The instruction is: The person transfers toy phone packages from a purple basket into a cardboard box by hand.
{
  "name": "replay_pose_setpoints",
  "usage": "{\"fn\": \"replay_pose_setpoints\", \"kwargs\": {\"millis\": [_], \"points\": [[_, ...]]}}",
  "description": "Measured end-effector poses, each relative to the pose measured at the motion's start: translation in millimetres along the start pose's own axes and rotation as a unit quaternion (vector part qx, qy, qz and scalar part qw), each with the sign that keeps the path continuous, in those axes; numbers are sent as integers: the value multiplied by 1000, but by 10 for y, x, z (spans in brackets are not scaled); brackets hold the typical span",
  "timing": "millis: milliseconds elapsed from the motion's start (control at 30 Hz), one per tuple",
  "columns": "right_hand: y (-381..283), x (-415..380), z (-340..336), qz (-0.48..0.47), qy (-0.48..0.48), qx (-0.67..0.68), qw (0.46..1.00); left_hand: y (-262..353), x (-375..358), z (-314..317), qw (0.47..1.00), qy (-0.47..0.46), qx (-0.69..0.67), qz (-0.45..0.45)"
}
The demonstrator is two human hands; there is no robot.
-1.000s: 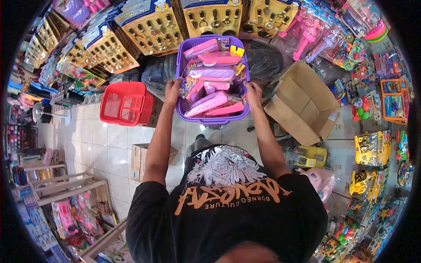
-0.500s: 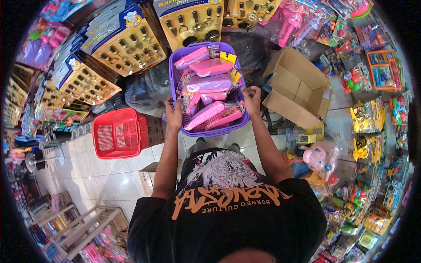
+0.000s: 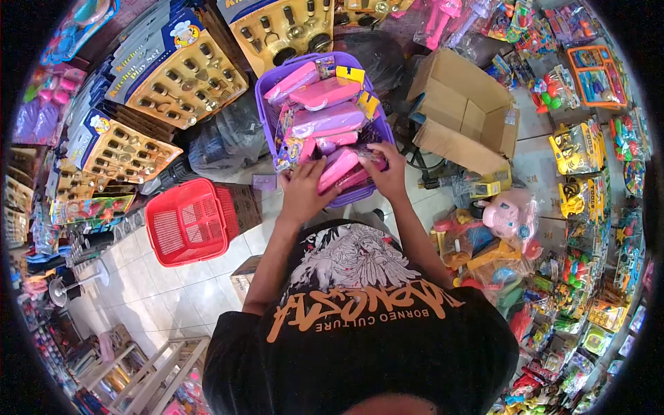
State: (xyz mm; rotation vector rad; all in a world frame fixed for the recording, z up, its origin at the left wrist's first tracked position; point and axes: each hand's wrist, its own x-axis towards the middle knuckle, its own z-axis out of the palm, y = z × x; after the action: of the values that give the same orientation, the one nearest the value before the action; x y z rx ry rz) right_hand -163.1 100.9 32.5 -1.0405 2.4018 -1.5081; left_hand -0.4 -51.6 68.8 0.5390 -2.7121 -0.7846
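Note:
A purple basket [image 3: 261, 114] holds several pink and purple toys in clear plastic packaging. At its near end, my left hand [image 3: 306, 191] grips the left side of a pink packaged toy [image 3: 339, 168], fingers curled over it. On the other side, my right hand [image 3: 389, 173] has its fingers bent around the right part of the same bundle of pink packages. The fingertips are partly hidden among the wrapping. Farther up in the basket are a purple package [image 3: 328, 123] and another pink package [image 3: 325, 93] with yellow tags.
A red basket [image 3: 225, 221] stands on the tiled floor to the left. An open cardboard box [image 3: 460, 149] sits to the right. Kitchen play set cards [image 3: 187, 69] hang at the back left. Bagged toys, including a pink pig-like one [image 3: 508, 214], crowd the right side.
Both hands have left the purple basket's side rims and moved inward onto the pink packages at its near end. The view has shifted slightly.

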Motion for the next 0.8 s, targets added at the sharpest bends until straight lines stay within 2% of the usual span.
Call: {"fn": "replay_pose_setpoints", "kwargs": {"millis": [67,100,133,200,267,333,367,400,433,467,500,533,600,667,733,800], "points": [[-31,65,14,-56,49,7,997,-81,-9,201,998,1,48,41],[-243,87,5,-15,96,34,995,-52,-10,194,999,2,43,33],[-179,50,8,-14,99,31,994,-37,-14,191,998,1,41,37],[-73,46,49,39,173,134,975,-21,3,157,1000,-6,-13,6],[-137,-34,-9,58,138,150,977,24,-7,79,999,25,-39,6],[-263,-114,-30,167,-11,218,961,52,-41,61,997,51,-66,4],[-387,-162,34,151,-18,289,945,59,-39,74,989,77,-126,19],[-552,-189,96,151,-20,289,945,75,-44,90,976,102,-187,34],[-708,-211,160,132,12,354,926,158,-31,21,976,102,-188,34],[-782,-225,201,111,43,417,901,254,-21,-73,981,84,-159,70],[-739,-233,258,85,58,398,911,323,-20,-145,984,66,-131,106],[-693,-228,242,84,57,399,911,342,-43,-163,984,68,-130,105],[-687,-185,157,178,20,355,918,362,-84,-191,969,1,-226,102],[-802,-136,76,155,28,376,913,241,-73,-141,967,4,-224,119],[-710,-131,9,215,-44,393,893,146,-45,-131,934,81,-344,50],[-690,-153,28,204,-75,380,899,56,-67,-187,944,65,-321,23]]}}
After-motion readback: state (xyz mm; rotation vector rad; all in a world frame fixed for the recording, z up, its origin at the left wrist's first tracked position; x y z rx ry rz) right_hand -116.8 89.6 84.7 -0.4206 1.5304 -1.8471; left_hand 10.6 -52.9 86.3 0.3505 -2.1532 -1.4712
